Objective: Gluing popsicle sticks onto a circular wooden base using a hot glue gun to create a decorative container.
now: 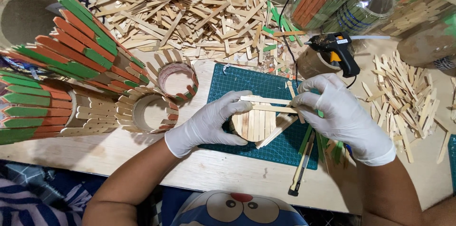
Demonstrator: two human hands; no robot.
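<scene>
Both hands wear white gloves over a green cutting mat (pixel 247 81). My left hand (pixel 211 124) cups a round piece (pixel 256 124) covered with pale wooden craft sticks, resting on the mat. My right hand (pixel 339 114) pinches the end of a plain wooden stick (pixel 268 100) laid across the top of that round piece, with another stick just below it. A few loose sticks lean out from under the piece on its right.
A big heap of plain sticks (pixel 190 12) fills the back of the table. Stick-covered tubes in orange and green (pixel 71 64) stand left. A black glue gun (pixel 335 50) rests behind the mat. A utility knife (pixel 300 171) lies at the mat's front right. More sticks (pixel 403 98) right.
</scene>
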